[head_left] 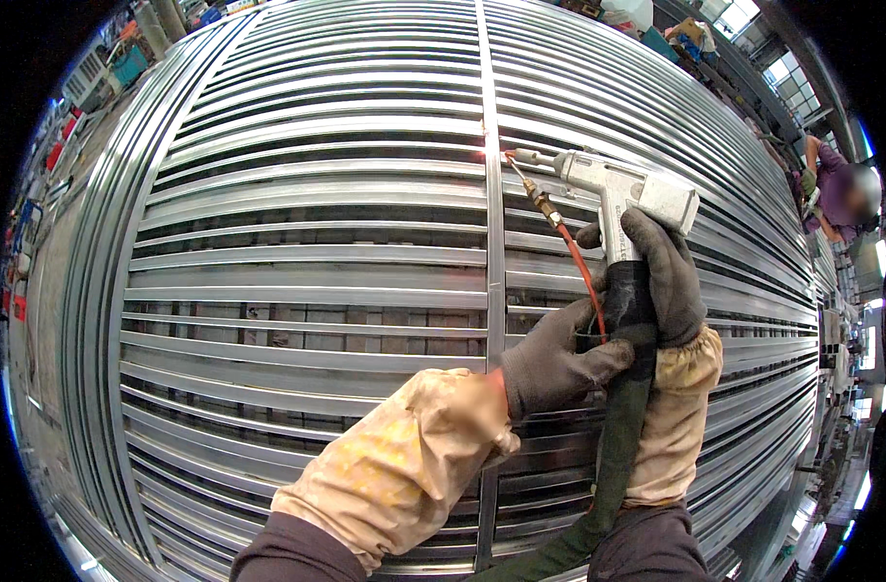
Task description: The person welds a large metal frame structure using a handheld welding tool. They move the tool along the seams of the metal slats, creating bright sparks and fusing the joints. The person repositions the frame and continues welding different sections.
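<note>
Torch (625,184) (pale metal, pistol-shaped) is held over the slatted metal grille (307,255), just right of its centre bar (494,242) and toward the far edge. Nozzle (538,156) points left at that bar; bright reddish glow (485,152) right by the tip. Can't tell if the tip actually touches metal.

Right hand (666,276), dark grey glove: fingers wrapped around the torch handle from the right, thumb out on its left side. Left hand (557,359), matching glove, sits lower and left: fingers grasping the black wrapped section (629,320) under the handle, thumb laid against it (exact fingertip contact unclear).

Red hose (575,254) with brass fitting (543,203) slants from near the nozzle down to the left hand. Dark cable cover (621,436) drops between the forearms toward the grille's near edge. Both forearms in tan oversleeves (375,475), dark sleeves (297,548) below those.

Slats run sideways both sides of the centre bar. Long rails (101,291) lie parallel along the grille's left edge. Another person (836,189) in a purple top is at the right edge, toward the far corner; windows (792,85) beyond.
</note>
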The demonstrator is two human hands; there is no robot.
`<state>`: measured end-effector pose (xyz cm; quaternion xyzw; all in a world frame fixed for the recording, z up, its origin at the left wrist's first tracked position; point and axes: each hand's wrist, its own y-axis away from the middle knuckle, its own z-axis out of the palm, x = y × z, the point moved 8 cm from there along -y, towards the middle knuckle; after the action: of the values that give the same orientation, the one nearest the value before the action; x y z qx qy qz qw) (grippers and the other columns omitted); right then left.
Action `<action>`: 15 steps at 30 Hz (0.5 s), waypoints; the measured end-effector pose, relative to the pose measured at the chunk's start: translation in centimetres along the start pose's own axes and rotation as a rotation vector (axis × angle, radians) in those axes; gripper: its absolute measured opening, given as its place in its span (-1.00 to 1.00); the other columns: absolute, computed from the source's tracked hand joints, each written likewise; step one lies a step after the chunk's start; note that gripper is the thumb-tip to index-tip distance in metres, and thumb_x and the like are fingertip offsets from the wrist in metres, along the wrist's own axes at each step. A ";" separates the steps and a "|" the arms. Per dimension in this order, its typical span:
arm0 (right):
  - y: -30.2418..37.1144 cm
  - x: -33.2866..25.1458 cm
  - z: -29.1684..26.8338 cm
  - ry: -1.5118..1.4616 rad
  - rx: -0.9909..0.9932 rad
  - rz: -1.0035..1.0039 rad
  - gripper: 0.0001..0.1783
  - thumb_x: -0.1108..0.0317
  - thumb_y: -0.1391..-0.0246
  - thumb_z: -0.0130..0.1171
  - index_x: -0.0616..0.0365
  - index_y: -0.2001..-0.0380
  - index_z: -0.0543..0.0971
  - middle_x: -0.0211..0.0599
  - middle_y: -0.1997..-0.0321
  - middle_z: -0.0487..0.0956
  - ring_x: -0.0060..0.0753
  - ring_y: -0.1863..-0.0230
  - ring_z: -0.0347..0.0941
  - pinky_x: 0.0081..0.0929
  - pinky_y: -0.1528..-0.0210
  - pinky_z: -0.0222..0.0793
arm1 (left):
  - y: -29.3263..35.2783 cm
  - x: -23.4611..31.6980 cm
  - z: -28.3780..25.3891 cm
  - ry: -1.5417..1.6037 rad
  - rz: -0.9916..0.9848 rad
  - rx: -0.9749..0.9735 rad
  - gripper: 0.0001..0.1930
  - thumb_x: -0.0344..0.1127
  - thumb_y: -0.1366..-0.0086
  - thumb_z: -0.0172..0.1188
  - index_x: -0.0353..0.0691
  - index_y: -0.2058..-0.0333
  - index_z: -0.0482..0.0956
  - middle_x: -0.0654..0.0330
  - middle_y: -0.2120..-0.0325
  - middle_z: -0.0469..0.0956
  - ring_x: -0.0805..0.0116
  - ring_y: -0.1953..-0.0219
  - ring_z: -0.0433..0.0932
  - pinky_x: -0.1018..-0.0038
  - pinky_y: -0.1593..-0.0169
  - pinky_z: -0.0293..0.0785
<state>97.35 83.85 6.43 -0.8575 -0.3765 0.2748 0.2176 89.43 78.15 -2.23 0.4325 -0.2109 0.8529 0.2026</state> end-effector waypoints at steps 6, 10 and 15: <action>0.9 3.3 1.7 -0.759 0.020 0.678 -0.66 0.34 -0.29 0.06 0.26 -0.07 0.48 -0.08 0.07 0.58 -0.33 0.38 0.62 -0.53 0.36 0.57 | -0.1 -1.4 -0.7 -0.007 -0.024 0.022 -0.58 -0.20 -0.37 0.16 -0.33 -0.09 0.40 0.27 0.10 0.52 0.54 0.09 0.42 0.50 -0.02 0.40; 0.3 3.1 1.8 -0.754 0.072 0.716 -0.62 0.25 -0.28 0.09 0.33 -0.01 0.50 -0.13 0.18 0.63 -0.38 0.44 0.61 -0.55 0.42 0.54 | -0.2 -0.9 -1.0 -0.034 -0.005 0.055 -0.61 -0.21 -0.38 0.14 -0.31 -0.08 0.41 0.27 0.13 0.53 0.55 0.12 0.43 0.51 0.00 0.41; 0.3 2.8 2.2 -0.856 0.100 0.904 -0.64 0.22 -0.26 0.11 0.32 0.05 0.52 -0.17 0.31 0.65 -0.43 0.49 0.59 -0.57 0.47 0.52 | -0.2 -1.2 -1.1 -0.062 -0.063 0.063 -0.65 -0.24 -0.39 0.12 -0.29 -0.06 0.44 0.29 0.19 0.53 0.58 0.20 0.41 0.54 0.09 0.41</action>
<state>97.72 86.15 3.75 -0.7348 -0.0168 0.6762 -0.0506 89.47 78.72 -3.76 0.4712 -0.1764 0.8386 0.2089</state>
